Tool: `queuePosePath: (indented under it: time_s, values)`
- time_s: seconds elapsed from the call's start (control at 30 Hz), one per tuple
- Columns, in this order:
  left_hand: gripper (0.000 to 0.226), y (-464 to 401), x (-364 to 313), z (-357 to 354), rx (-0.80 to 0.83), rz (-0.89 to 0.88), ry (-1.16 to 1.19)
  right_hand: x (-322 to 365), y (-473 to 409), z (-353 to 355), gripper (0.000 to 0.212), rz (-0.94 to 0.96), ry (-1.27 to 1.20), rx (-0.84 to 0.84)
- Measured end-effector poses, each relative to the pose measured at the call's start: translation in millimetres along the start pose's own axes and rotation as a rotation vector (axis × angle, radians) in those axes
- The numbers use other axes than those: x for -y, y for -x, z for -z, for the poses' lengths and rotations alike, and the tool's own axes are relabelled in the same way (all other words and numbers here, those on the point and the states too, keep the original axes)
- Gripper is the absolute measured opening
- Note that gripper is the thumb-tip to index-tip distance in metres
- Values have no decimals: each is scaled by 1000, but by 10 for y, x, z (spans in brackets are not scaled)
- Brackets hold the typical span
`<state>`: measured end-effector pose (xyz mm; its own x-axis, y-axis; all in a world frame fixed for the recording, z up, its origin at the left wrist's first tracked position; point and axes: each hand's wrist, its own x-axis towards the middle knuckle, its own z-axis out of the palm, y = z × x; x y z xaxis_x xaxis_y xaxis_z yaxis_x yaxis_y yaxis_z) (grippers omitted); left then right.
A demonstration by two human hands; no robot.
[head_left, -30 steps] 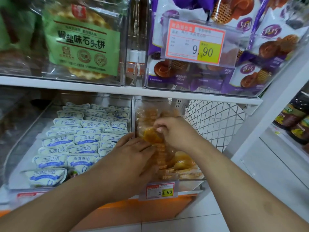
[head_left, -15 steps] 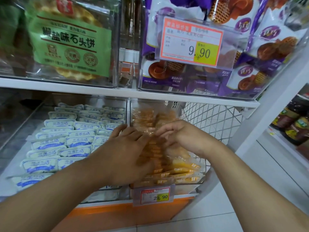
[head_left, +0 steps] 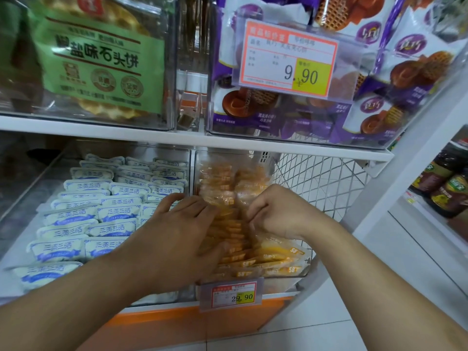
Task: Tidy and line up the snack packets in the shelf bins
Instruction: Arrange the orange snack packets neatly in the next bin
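Orange snack packets (head_left: 228,191) fill a clear bin (head_left: 291,273) on the lower shelf, stacked in rows. My left hand (head_left: 177,236) lies flat over the left rows, fingers straight, thumb against the packet edges. My right hand (head_left: 281,211) is at the right rows with its fingers curled down into the packets, pinching them. Beside it on the left, a second clear bin (head_left: 188,158) holds white and blue packets (head_left: 86,186) lined up in rows.
The upper shelf (head_left: 101,134) carries bins of green biscuit bags (head_left: 96,62) and purple bags (head_left: 405,79), with a 9.90 price tag (head_left: 288,57). A 29.90 tag (head_left: 231,295) hangs below. White wire mesh (head_left: 319,178) and jars (head_left: 445,188) stand right.
Both hands have shifted along the orange packets; the left hand has spread flat over the left rows and the right hand has dropped lower onto the right rows. The view moved slightly closer.
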<state>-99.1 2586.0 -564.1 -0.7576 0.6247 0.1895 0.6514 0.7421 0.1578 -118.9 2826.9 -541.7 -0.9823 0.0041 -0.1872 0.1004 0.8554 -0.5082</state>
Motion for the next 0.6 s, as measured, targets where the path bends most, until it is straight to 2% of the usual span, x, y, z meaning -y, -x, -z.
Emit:
queuePosePath:
  time_s: [0.17, 0.3, 0.37, 0.43, 0.53, 0.6]
  values:
    - [84, -7, -24, 10, 2, 30, 101, -13, 109, 40, 20, 82, -277, -161]
    - [86, 7, -105, 83, 13, 69, 197, -60, 197, 119, 20, 107, -457, -341]
    - [87, -13, -135, 127, -32, 78, 290, -31, 288, 140, 20, 131, -533, -374]
    - [78, -57, -161, 163, -112, 113, 433, 0, 364, 143, 18, 177, -625, -386]
    - [41, -126, -159, 202, -235, 241, 613, 81, 462, 153, 9, 229, -806, -373]
    - [21, -137, -139, 199, -261, 298, 705, 121, 514, 148, 20, 231, -901, -312]
